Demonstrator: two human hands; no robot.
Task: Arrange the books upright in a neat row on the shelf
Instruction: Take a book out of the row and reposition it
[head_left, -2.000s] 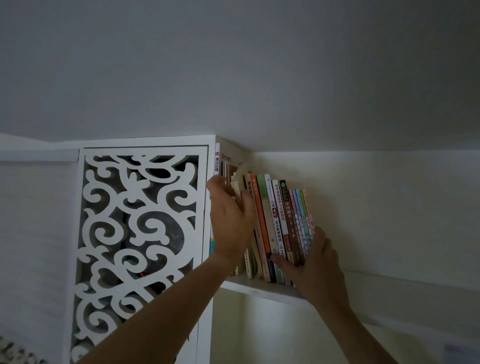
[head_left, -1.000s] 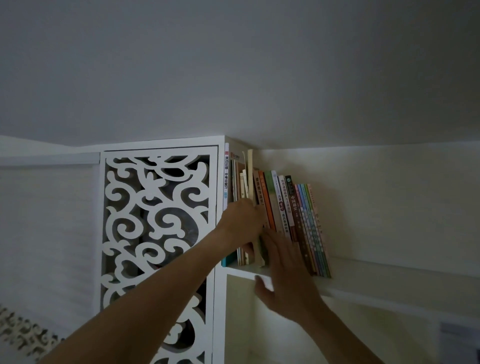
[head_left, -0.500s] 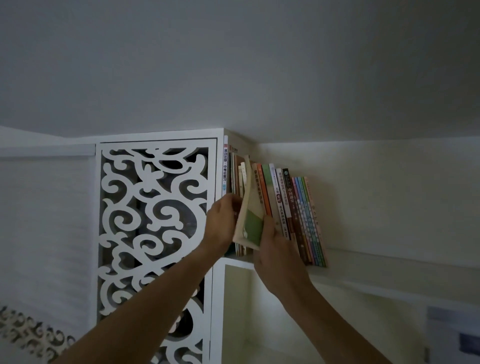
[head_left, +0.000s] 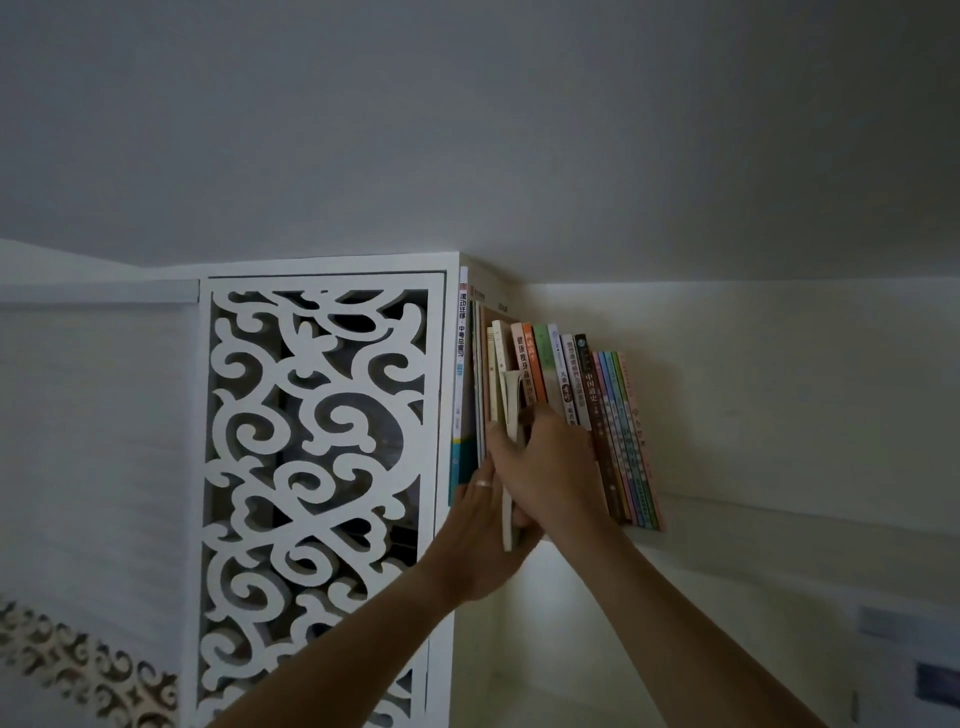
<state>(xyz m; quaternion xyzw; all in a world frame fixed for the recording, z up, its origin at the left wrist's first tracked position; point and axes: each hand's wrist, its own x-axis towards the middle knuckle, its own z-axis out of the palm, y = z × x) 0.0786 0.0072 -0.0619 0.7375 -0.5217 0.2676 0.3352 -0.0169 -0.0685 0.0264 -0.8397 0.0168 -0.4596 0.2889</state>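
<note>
A row of books stands on a high white shelf, leaning slightly to the left against the cabinet side. A thin cream book stands edge-on in a gap near the row's left end, its lower end sticking out past the shelf edge. My right hand grips this book at mid-height, thumb on its left and fingers on its right. My left hand, with a ring on one finger, holds the book's lower end from below. The books behind my hands are partly hidden.
A white cabinet panel with scroll cut-outs closes off the shelf's left end. A tall white book stands against it. The ceiling sits just above the book tops. To the right of the row the shelf runs along the wall.
The thin cream book, earlier tilted out with its cover showing, now stands edge-on in the gap. My left hand has dropped to its lower end and my right hand has moved up onto it.
</note>
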